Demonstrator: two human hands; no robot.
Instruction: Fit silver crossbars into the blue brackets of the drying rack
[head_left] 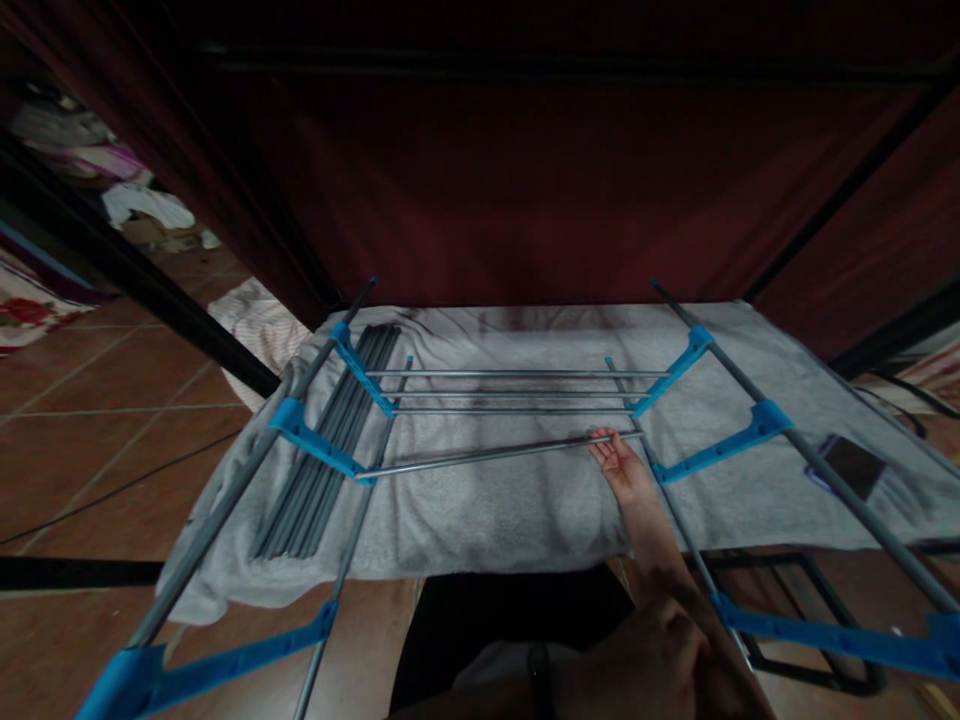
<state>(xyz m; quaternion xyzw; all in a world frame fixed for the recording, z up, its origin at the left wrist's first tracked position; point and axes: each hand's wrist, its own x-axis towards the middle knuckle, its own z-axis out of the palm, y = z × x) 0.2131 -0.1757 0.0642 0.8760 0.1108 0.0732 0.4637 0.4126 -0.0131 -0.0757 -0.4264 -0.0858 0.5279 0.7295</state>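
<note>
A thin grey metal rod [480, 457] runs at a slant across the frame of a drying rack. Its left end meets a blue plastic bracket [319, 447]; its right end is free of the right-hand bracket [716, 447]. My right hand [616, 462], palm up, has its fingers closed around the rod near that free end. Lower down, my left hand [664, 645] crosses over to my right forearm and appears to touch it; its fingers are dark and hard to make out. Beyond, several rods [517, 393] span the far pair of blue brackets.
A bundle of grey tubes [330, 450] lies at the left on a grey blanket [495, 520]. A phone [847, 465] rests at the right. Long side poles [847, 490] flank me. A dark red panel [510, 200] stands behind; a black metal frame [810, 610] is below right.
</note>
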